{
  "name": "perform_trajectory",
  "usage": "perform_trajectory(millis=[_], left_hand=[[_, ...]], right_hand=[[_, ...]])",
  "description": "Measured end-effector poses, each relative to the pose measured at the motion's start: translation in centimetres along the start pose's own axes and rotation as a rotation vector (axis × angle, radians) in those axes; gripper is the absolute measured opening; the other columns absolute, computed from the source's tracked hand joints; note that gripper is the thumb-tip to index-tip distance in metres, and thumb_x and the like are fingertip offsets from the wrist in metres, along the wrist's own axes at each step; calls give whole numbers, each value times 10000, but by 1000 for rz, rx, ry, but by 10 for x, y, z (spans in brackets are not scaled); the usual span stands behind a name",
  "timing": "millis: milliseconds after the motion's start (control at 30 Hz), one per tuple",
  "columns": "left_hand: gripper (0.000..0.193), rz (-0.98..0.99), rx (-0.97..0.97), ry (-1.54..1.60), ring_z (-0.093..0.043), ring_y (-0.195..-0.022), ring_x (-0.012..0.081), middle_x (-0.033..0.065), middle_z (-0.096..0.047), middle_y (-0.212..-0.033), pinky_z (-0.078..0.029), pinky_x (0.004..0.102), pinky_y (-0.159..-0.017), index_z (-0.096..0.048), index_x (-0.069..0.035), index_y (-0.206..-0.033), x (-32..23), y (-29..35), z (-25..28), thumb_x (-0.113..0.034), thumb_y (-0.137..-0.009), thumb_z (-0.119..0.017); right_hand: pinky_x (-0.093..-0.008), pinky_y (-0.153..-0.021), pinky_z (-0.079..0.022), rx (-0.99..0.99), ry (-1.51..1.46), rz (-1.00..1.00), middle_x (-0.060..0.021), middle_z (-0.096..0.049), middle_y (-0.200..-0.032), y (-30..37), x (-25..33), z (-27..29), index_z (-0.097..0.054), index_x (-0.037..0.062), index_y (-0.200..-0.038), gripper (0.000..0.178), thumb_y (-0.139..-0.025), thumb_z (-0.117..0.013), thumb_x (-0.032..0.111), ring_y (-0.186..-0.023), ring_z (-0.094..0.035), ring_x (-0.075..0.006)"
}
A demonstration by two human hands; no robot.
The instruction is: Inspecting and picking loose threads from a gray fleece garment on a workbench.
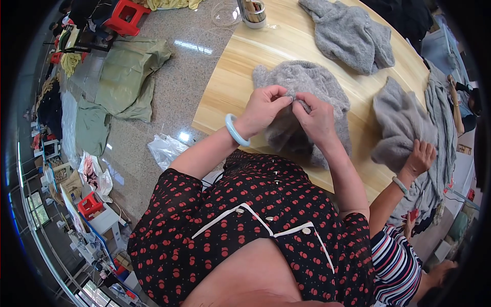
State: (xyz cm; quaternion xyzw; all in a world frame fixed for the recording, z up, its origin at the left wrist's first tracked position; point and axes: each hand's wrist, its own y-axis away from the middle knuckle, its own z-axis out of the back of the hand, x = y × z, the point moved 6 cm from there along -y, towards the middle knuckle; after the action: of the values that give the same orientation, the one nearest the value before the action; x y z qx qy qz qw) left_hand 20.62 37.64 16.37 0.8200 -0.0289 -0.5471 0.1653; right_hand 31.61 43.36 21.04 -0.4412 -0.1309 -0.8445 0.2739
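On the wooden table in front of me lies a fuzzy grey knit sweater, bunched up. My left hand pinches a bit of its knit between thumb and fingers, a pale bangle round that wrist. Close beside it, my right hand is closed on the same spot, fingertips nearly meeting the left ones. Whatever small detail sits between the fingertips is too tiny to make out.
Another grey sweater lies at the table's far side. To the right, a co-worker's hand rests on a grey knit piece. A cup of pens stands at the far edge. Green sheeting and clear plastic cover floor at left.
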Motion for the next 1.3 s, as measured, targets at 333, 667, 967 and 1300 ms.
perform_trajectory(millis=[333, 667, 967, 1300], left_hand=[[55, -541, -211, -538, -448, -616, 57, 12, -498, -678, -383, 193, -552, -538, 13, -817, -10, 9, -8, 5, -770, -567], [65, 217, 64, 141, -499, -678, 61, -7, -549, -766, -405, 216, -598, -536, -48, -825, 13, 8, 14, -113, -821, -542], [48, 392, 242, 176, -468, -614, 15, -52, -537, -704, -355, 156, -538, -555, -79, -803, -10, 29, 13, -104, -785, -592], [116, 352, 223, 318, -545, -716, 44, -6, -587, -835, -443, 179, -640, -563, -43, -903, -25, 23, 7, -61, -789, -573]], right_hand=[[-323, -509, -446, -89, -62, 61, -160, -578, -655, 1, -10, -1, -598, 27, -785, 99, -735, -562, 105, -569, -594, -269], [-290, -619, -447, 132, -103, -7, -145, -575, -693, 14, -26, -3, -578, 31, -893, 174, -729, -575, 90, -643, -585, -235], [-333, -603, -430, 61, 178, -89, -183, -570, -712, 9, -60, 26, -578, 8, -838, 150, -714, -567, 90, -645, -572, -289], [-219, -652, -418, 51, -54, -127, -37, -596, -753, 1, -55, 33, -583, -12, -906, 171, -749, -519, 13, -707, -546, -97]])
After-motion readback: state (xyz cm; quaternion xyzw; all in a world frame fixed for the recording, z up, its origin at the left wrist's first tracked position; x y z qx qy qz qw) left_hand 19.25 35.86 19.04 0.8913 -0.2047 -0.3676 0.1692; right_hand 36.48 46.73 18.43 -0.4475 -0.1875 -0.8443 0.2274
